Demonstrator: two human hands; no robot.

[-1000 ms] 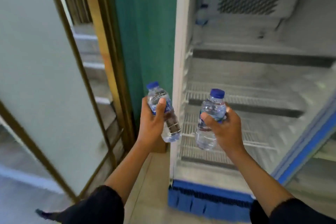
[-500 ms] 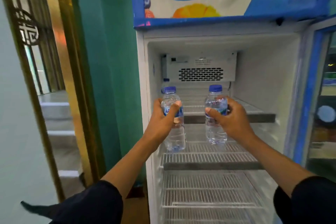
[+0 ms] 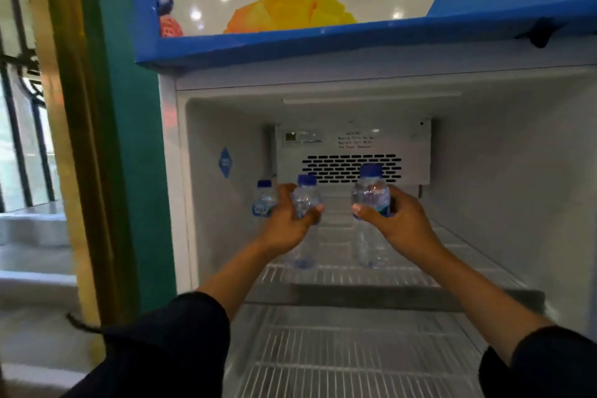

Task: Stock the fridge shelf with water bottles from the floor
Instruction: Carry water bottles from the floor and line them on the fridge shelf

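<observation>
Left hand [image 3: 292, 220] wrapped round the shoulder of a bottle [image 3: 305, 203], thumb across the front, fingers curled behind. Right hand [image 3: 399, 220] gripping a second bottle [image 3: 371, 197] the same way, thumb pressed just under the shoulder. Both bottles upright, blue caps on top, bases down at the wire top shelf [image 3: 468, 255] — whether resting on it or a hair above, not clear from here. Held high on the body, probably so the bases can be set down flat without knuckles catching the wires. Kept well apart from one another, leaving each hand room to let go.

Just left of the left hand, a third bottle [image 3: 265, 200] already standing at the back left corner of the same shelf, close to the fridge wall; placing likely meant to build a row outward from that corner. Behind, a vent panel [image 3: 352, 168] on the back wall. Below, more wire shelves [image 3: 355, 352], bare in the part shown. Above, the fridge's blue header [image 3: 290, 48] with fruit pictures. To the left, a teal wall [image 3: 129, 139] and a gold door frame [image 3: 64, 107]. Floor stock out of sight — stocking judged barely begun.
</observation>
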